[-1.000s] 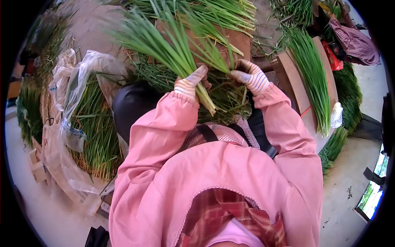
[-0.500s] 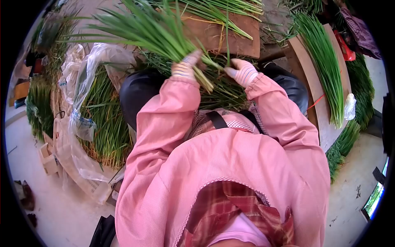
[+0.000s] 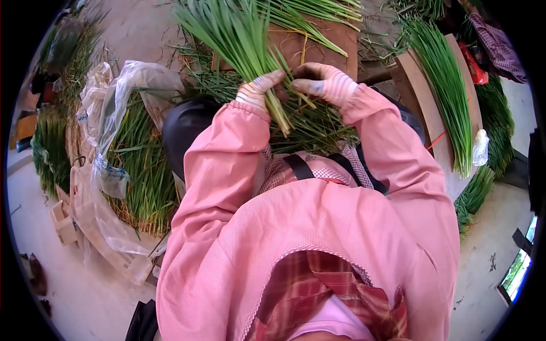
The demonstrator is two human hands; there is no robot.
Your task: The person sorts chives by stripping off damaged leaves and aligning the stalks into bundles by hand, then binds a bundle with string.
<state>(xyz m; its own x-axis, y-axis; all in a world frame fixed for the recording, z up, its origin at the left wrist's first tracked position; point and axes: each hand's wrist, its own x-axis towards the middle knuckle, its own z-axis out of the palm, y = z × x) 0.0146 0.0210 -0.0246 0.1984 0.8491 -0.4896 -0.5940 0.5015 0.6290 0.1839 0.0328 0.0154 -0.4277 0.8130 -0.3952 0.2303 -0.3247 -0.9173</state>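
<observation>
In a striped glove, my left hand point(image 3: 260, 90) is wrapped round a bunch of long green stalks point(image 3: 242, 42), leaves pointing up and away, pale stem ends below the fist. Just right of it, my right hand point(image 3: 324, 82), gloved too, has its thumb and fingers pressed together close to the bunch's right-hand stalks; what lies between them is too small to make out. Beneath both hands is a heap of loose green leaves point(image 3: 318, 125) over my lap. More stalks point(image 3: 310, 31) lie on a brown board point(image 3: 335, 59) beyond my hands.
A plastic-wrapped pile of greens point(image 3: 145, 170) stands at the left. On the right, a long bundle point(image 3: 443, 91) rests on a curved board point(image 3: 409, 74), beside a small clear bag point(image 3: 480, 148). A person's checkered sleeve point(image 3: 497, 48) shows near a red bag point(image 3: 473, 62) at the upper right.
The held bunch has swung more upright and its leaves have moved right. My right hand has moved slightly up and left, closer to my left hand. A strand seen upright at its fingertips no longer shows.
</observation>
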